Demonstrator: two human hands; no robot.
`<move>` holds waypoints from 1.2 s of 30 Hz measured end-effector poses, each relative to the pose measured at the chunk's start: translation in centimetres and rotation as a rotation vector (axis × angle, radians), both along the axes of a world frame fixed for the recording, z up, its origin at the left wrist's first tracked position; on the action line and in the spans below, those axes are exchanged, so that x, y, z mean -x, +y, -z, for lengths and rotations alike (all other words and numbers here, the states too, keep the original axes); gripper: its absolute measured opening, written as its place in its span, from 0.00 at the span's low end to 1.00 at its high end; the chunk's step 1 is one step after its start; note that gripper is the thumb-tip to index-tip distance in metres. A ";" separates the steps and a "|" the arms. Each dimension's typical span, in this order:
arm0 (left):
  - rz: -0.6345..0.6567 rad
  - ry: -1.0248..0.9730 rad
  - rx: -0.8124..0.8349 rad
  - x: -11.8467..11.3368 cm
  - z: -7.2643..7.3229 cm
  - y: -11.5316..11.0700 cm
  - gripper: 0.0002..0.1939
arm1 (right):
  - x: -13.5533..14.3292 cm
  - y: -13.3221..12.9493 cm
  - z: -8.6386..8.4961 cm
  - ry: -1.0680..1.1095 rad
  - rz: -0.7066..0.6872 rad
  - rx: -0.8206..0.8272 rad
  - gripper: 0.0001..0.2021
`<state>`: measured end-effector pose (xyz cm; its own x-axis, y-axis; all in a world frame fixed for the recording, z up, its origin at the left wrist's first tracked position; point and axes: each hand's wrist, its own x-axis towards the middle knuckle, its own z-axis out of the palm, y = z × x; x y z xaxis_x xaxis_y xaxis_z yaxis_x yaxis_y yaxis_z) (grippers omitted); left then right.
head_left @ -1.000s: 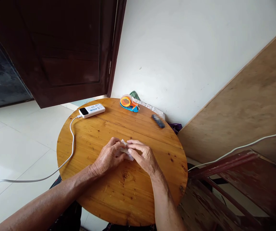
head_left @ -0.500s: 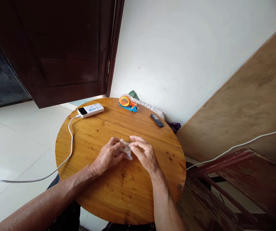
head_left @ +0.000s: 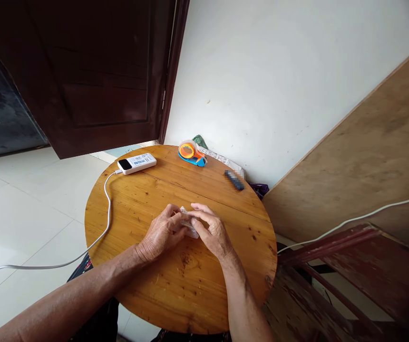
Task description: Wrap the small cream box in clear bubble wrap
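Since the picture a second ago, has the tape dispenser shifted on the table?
No. The tape dispenser sits at the same far spot on the table, by the wall, right of the white power bank; only the camera moved slightly.

Bare forearms; left grip (head_left: 161, 232); right grip (head_left: 213, 233) ringless

We see a round table (head_left: 176, 285) of knotty, varnished wood with a soft sheen. The small packet (head_left: 189, 227) looks like clear, crinkled plastic. The power bank (head_left: 136, 163) and its cable (head_left: 106, 213) are smooth white plastic; the tape dispenser (head_left: 191, 153) is glossy orange and blue plastic.
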<state>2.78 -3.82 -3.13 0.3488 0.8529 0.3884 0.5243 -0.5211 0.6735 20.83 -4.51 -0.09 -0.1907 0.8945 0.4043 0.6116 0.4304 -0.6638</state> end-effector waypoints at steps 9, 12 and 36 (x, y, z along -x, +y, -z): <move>-0.008 -0.004 -0.019 0.0 0.1 0.0 0.15 | 0.2 0.0 0.3 -0.074 -0.026 -0.018 0.14; -0.009 -0.016 -0.016 0.0 0.2 0.1 0.15 | 0.2 0.0 0.3 -0.074 -0.019 0.002 0.13; 0.064 -0.197 -0.010 1.2 -0.7 0.0 0.17 | -0.5 -0.2 -0.6 0.096 0.007 0.031 0.08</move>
